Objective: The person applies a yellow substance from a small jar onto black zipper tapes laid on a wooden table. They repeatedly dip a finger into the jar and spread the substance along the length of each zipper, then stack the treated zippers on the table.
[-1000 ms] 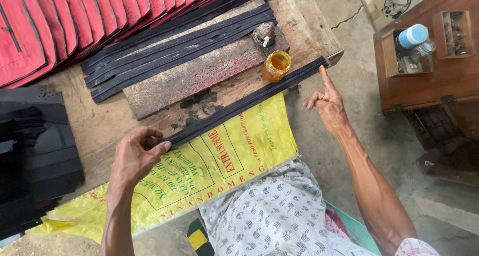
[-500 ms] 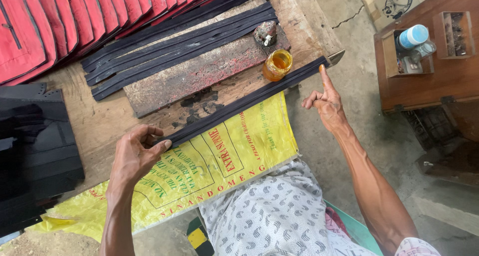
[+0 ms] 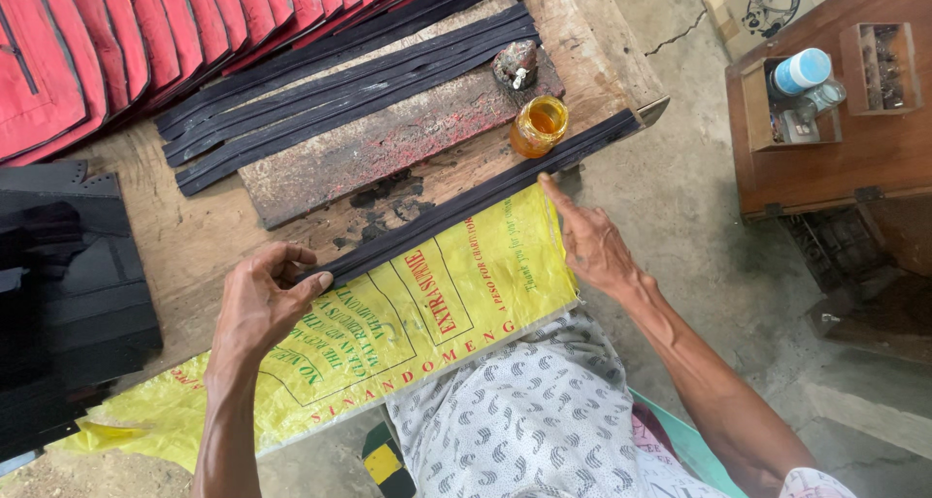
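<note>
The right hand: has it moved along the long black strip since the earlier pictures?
Yes. The right hand has slid inward along the long black rubber strip, toward the left hand: its fingertip was past the small amber glass jar, and now lies just below it.

left hand [image 3: 260, 299] curled with fingertips pinched; right hand [image 3: 594, 246] flat, index finger extended.

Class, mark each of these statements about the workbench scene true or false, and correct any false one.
1. The left hand pinches one end of the long black strip. True.
2. The small amber glass jar lies tipped over. False: it stands upright.
3. The right hand points its forefinger at the strip. True.
4. The yellow woven sack covers the red padded panels. False: it lies apart, at the bench's near edge.
</note>
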